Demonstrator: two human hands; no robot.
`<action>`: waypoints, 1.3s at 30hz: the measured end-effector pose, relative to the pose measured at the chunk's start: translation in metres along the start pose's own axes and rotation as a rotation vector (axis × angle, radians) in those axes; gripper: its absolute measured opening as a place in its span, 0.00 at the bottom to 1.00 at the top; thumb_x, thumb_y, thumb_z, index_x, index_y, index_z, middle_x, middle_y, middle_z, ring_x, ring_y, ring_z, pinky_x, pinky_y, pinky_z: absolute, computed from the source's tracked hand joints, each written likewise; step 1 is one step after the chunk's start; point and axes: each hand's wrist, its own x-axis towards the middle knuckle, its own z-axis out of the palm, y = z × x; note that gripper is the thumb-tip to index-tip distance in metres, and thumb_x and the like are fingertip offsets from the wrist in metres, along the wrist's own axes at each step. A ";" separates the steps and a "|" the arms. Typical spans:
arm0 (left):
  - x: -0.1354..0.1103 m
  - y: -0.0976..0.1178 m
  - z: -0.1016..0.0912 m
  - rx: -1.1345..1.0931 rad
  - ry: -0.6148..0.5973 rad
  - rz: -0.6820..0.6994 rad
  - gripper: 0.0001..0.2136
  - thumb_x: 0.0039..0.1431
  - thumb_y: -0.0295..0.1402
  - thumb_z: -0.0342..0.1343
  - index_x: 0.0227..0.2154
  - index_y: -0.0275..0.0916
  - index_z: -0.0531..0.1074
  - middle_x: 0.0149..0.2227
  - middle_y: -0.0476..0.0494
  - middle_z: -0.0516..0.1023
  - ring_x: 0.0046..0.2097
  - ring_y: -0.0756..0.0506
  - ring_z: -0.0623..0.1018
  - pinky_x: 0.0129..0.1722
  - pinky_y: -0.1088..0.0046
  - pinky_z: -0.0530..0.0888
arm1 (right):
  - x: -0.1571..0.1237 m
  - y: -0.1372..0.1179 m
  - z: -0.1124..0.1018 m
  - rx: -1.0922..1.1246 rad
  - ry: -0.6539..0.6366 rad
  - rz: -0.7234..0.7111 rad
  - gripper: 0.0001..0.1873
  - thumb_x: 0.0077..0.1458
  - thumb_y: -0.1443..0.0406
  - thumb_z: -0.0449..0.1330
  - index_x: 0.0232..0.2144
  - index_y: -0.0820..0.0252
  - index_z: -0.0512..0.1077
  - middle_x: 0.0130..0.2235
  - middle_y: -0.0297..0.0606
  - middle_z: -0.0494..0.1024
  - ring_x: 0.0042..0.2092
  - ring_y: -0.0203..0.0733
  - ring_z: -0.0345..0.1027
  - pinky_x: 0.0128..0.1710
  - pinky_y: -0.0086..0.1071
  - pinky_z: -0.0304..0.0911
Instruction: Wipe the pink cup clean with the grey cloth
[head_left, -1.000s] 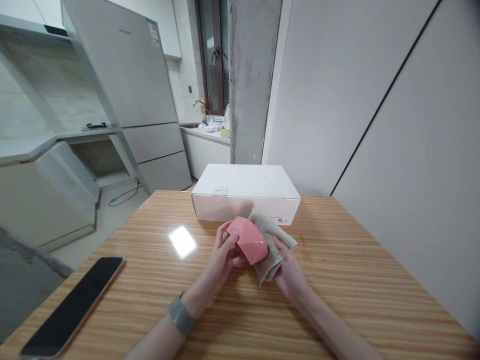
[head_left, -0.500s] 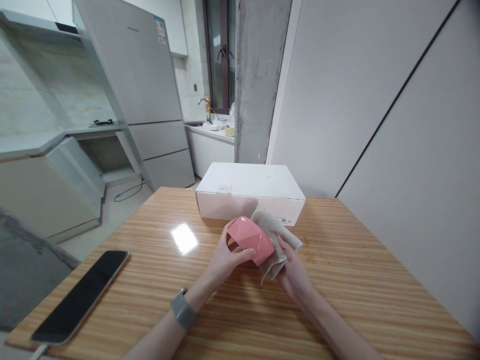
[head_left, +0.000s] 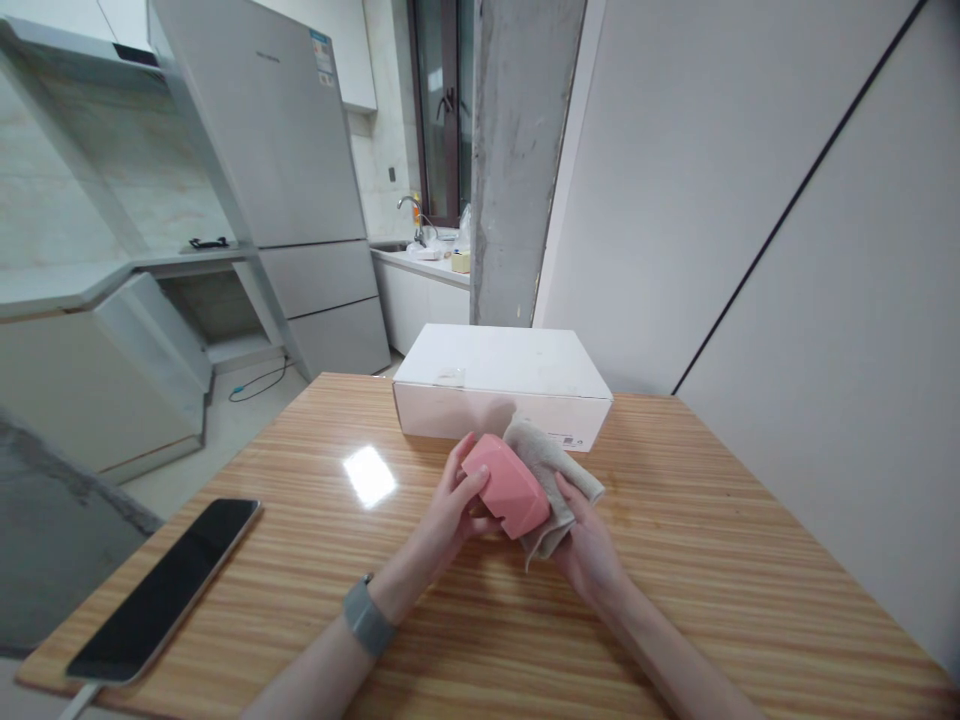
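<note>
A pink, faceted, hollow-looking plastic piece [head_left: 510, 490] is tilted above the table, its exact kind unclear. My left hand [head_left: 457, 500] grips its left end, thumb across the near face and fingers around the edge and underneath. On its right side a folded grey cloth [head_left: 551, 475] rests against it. My right hand [head_left: 585, 535] is closed on that cloth, thumb on top, with the other fingers mostly hidden beneath. A grey watch [head_left: 367, 615] is on my left wrist.
Just behind my hands a white cardboard box [head_left: 502, 365] stands on the wood-grain table [head_left: 720, 560]. A black phone [head_left: 169, 590] with a white cable lies at the left edge. Beyond are a fridge [head_left: 277, 130], a sink counter and a white wall panel to the right.
The pink piece has turned in my left hand, showing a different face. My left thumb has shifted up from its lower edge onto its face. The cloth and right hand stay nearly in place.
</note>
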 end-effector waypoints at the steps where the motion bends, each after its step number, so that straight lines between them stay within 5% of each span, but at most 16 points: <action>1: 0.000 -0.001 -0.001 -0.020 0.000 -0.023 0.29 0.53 0.43 0.61 0.56 0.44 0.61 0.46 0.38 0.73 0.40 0.44 0.76 0.36 0.67 0.76 | 0.000 0.000 0.001 0.002 0.005 -0.007 0.17 0.45 0.57 0.67 0.36 0.61 0.78 0.38 0.40 0.84 0.45 0.50 0.76 0.43 0.39 0.71; 5: 0.001 -0.003 -0.004 -0.052 -0.065 -0.101 0.24 0.53 0.44 0.61 0.49 0.37 0.67 0.41 0.37 0.75 0.39 0.43 0.77 0.39 0.64 0.75 | 0.000 -0.001 0.002 -0.001 0.012 -0.020 0.16 0.43 0.57 0.68 0.35 0.60 0.78 0.38 0.39 0.84 0.45 0.50 0.76 0.44 0.37 0.71; 9: 0.001 -0.002 -0.003 0.017 -0.022 0.018 0.23 0.51 0.39 0.63 0.49 0.40 0.65 0.45 0.39 0.74 0.41 0.44 0.76 0.38 0.66 0.75 | -0.001 -0.002 0.002 -0.038 0.005 -0.041 0.17 0.42 0.56 0.69 0.34 0.59 0.79 0.36 0.38 0.84 0.43 0.49 0.77 0.40 0.35 0.72; 14: -0.002 0.000 0.006 0.158 0.107 0.241 0.41 0.37 0.30 0.71 0.57 0.44 0.60 0.52 0.39 0.71 0.47 0.41 0.75 0.44 0.70 0.73 | -0.002 -0.003 0.002 -0.043 0.013 -0.053 0.18 0.41 0.57 0.69 0.35 0.58 0.78 0.36 0.37 0.84 0.45 0.49 0.76 0.40 0.34 0.73; 18: -0.007 -0.002 0.012 0.254 0.061 0.297 0.48 0.34 0.26 0.72 0.61 0.46 0.56 0.56 0.38 0.68 0.54 0.38 0.71 0.52 0.66 0.69 | -0.002 -0.003 0.003 -0.030 0.014 -0.066 0.16 0.42 0.57 0.69 0.35 0.56 0.78 0.35 0.37 0.84 0.45 0.51 0.76 0.42 0.39 0.73; 27: -0.001 -0.007 0.004 0.014 -0.068 0.089 0.29 0.57 0.43 0.57 0.61 0.53 0.55 0.52 0.41 0.70 0.42 0.44 0.75 0.35 0.67 0.77 | -0.002 -0.002 0.005 -0.007 0.044 -0.084 0.18 0.39 0.58 0.70 0.34 0.59 0.79 0.36 0.38 0.84 0.48 0.51 0.74 0.45 0.38 0.71; 33: 0.000 -0.010 0.000 -0.058 -0.111 0.010 0.27 0.51 0.40 0.63 0.53 0.44 0.65 0.47 0.38 0.73 0.40 0.43 0.76 0.34 0.67 0.76 | -0.003 -0.004 0.007 -0.018 0.003 -0.082 0.18 0.40 0.57 0.69 0.35 0.59 0.79 0.39 0.40 0.83 0.48 0.52 0.74 0.46 0.39 0.70; 39: 0.004 -0.010 -0.003 0.106 0.050 0.212 0.31 0.42 0.34 0.68 0.52 0.42 0.66 0.50 0.39 0.73 0.48 0.40 0.74 0.43 0.68 0.74 | -0.005 -0.003 0.007 -0.059 0.045 -0.091 0.17 0.40 0.56 0.70 0.33 0.57 0.79 0.36 0.35 0.84 0.44 0.49 0.76 0.42 0.35 0.72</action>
